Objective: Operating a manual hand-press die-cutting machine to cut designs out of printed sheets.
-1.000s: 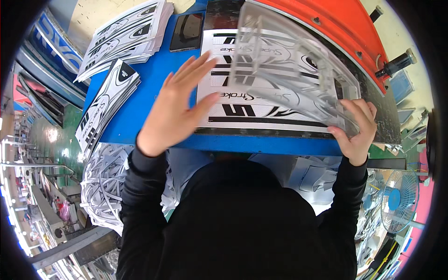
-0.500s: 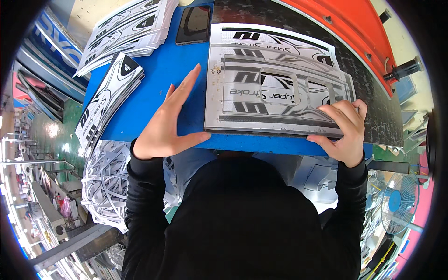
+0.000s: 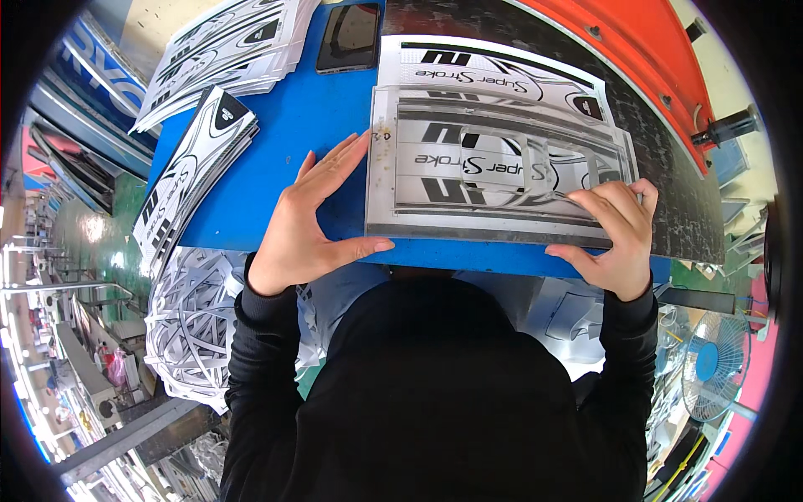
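A clear rectangular plate (image 3: 502, 221) with raised inner outlines lies over a white printed sheet (image 3: 535, 77) with black and grey graphics. The sheet's far strip shows beyond the plate, on a dark board. My right hand (image 3: 617, 230) grips the plate's near right corner, fingers on top and thumb at the front edge. At the plate's left side, my left hand (image 3: 311, 224) is open, fingers stretched along the edge and thumb near the front left corner. Whether its fingertips touch the plate is hard to tell.
On the blue table (image 3: 288, 155), a stack of printed sheets (image 3: 226, 58) and a stack of narrower cut pieces (image 3: 188, 171) lie to the left. A phone (image 3: 348, 38) is at the back. Paper strips (image 3: 191, 314) pile below; a red machine part (image 3: 644, 42) stands far right.
My left hand has moved right, closer to the plate's left edge. The plate has shifted slightly over the sheet, and the right hand keeps its hold at the corner.
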`<state>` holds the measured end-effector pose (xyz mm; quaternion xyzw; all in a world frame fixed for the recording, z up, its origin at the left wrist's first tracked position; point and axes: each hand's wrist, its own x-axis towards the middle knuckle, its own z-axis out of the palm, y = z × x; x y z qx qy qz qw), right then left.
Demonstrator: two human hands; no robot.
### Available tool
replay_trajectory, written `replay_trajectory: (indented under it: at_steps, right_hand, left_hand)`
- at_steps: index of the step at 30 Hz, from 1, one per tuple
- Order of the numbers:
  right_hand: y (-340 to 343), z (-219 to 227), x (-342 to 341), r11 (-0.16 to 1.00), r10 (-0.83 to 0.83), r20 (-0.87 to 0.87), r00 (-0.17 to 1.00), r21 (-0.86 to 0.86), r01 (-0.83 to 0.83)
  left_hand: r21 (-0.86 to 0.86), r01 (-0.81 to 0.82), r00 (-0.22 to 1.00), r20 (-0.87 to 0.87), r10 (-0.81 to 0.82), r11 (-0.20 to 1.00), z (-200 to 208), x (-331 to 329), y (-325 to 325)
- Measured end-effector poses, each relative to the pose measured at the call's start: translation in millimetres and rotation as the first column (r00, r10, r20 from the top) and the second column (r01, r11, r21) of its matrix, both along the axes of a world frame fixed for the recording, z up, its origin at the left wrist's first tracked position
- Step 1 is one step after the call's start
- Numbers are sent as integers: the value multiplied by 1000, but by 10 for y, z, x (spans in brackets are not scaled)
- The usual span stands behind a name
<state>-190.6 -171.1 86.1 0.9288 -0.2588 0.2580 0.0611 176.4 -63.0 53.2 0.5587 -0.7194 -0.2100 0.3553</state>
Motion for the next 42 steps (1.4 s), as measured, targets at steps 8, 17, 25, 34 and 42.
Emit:
replay_trajectory:
  at_steps: [8,17,25,34,42]
  right_hand:
    - [5,-20,-8,1000,-9,0,1000,7,9]
    - [7,-17,12,1000,-9,1,1000,8,9]
    - [7,-20,5,1000,-5,9,1000,16,5]
    - [30,196,-109,984,-29,-53,998,175,38]
    - [-154,-149,-792,851,-206,83,975,506,137]
  left_hand:
    - [-6,8,1000,-20,-8,1000,-25,3,-4]
    - [2,3,1000,-16,-3,1000,-10,14,-3]
    - [8,3,1000,-21,-2,1000,-19,-1,12]
    - [43,11,1000,-3,-10,999,10,-12,-39]
    - [93,-6,989,-148,20,996,-1,-4,-34]
